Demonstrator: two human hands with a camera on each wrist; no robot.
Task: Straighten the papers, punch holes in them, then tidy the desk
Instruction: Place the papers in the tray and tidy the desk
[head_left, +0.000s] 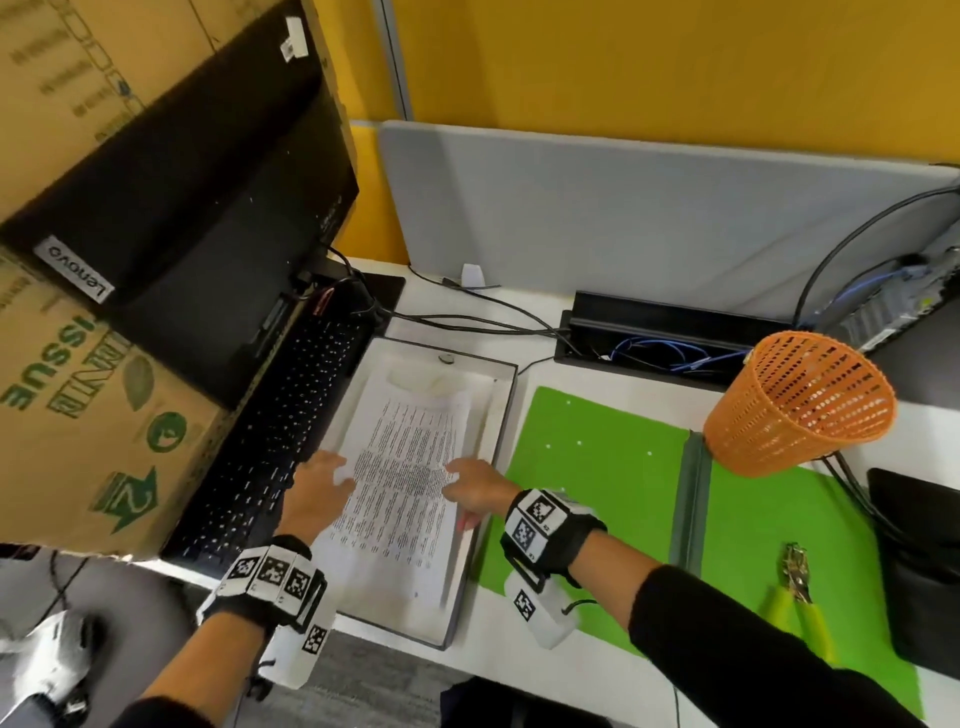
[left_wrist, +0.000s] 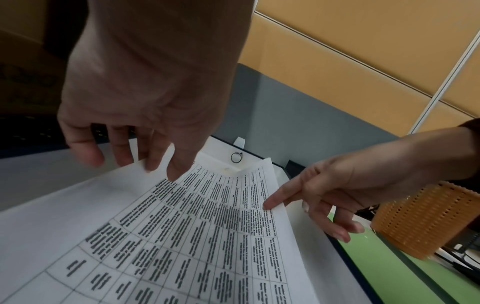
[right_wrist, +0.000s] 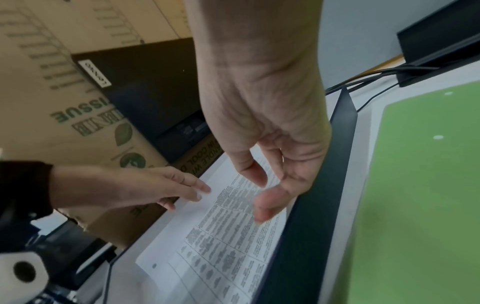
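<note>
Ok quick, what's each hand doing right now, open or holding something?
Left hand: open, straight fingers touching the left edge of the printed papers.
Right hand: open, loosely spread fingers at the papers' right edge, gripping nothing.

light: even, bright | wrist views: dimmer, soft | edges: wide-angle bending

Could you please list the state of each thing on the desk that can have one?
Papers: lying in the tray, edges uneven, touched at both sides.
Tray: flat on the desk, holding the papers.
Left hand: open, fingertips on the papers' left edge.
Right hand: open, index fingertip on the right edge.
Orange basket: tilted, empty.
Green folder: open flat.
Hole punch: untouched on the folder.
</note>
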